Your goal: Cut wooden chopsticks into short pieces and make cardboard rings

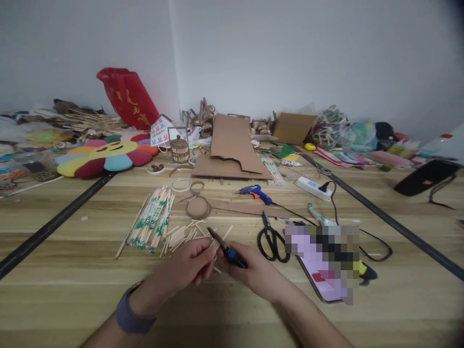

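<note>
My left hand (197,261) is closed, its fingers pinching thin wooden sticks (215,245) near the middle of the table. My right hand (250,270) is wrapped around a pointed tool with a black and blue handle (232,255). Its dark tip points up and left, close to the left fingers; whether it is a knife or pliers I cannot make out. Cut short sticks (181,237) lie loose just beyond the hands. Behind them sits a round cardboard ring with a ridged rim (198,208). Paper-wrapped chopsticks (154,217) are bundled to the left.
Black scissors (271,239) lie right of my hands, beside a partly blurred phone-like item (319,275). Farther back are a blue glue gun (253,192), a white power strip (312,187), cardboard sheets (232,145), a small stick-built bucket (180,150) and a flower cushion (108,154).
</note>
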A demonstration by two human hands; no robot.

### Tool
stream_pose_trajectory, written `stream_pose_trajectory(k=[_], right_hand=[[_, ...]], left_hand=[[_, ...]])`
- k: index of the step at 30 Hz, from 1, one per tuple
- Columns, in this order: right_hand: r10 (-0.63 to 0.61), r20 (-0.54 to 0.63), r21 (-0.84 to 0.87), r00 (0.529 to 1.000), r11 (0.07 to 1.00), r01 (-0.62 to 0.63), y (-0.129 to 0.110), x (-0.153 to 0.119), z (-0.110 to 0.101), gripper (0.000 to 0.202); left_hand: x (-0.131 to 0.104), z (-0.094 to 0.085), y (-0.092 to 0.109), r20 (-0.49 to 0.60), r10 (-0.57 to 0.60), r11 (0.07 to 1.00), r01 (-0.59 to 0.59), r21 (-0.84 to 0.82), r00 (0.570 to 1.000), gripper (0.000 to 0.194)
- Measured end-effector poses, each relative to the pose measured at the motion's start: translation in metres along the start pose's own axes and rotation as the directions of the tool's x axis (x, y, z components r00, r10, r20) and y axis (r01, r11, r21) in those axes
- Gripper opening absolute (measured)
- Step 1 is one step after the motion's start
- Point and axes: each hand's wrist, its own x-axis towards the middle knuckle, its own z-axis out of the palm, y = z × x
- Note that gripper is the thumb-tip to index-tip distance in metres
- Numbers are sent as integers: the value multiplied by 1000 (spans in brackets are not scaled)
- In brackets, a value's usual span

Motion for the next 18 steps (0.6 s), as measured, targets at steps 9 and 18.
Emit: stream_pose_trajectory(k=[9,18], right_hand=[[-135,-436,-178,890,982,62,19,5,-16,16],[-400,-236,-472,886,844,255,29,8,-7,19]], left_hand=[[0,-8,2,-172,78,979,-43,198,982,40],[7,8,-14,-107,225,850,-142,508,968,30]])
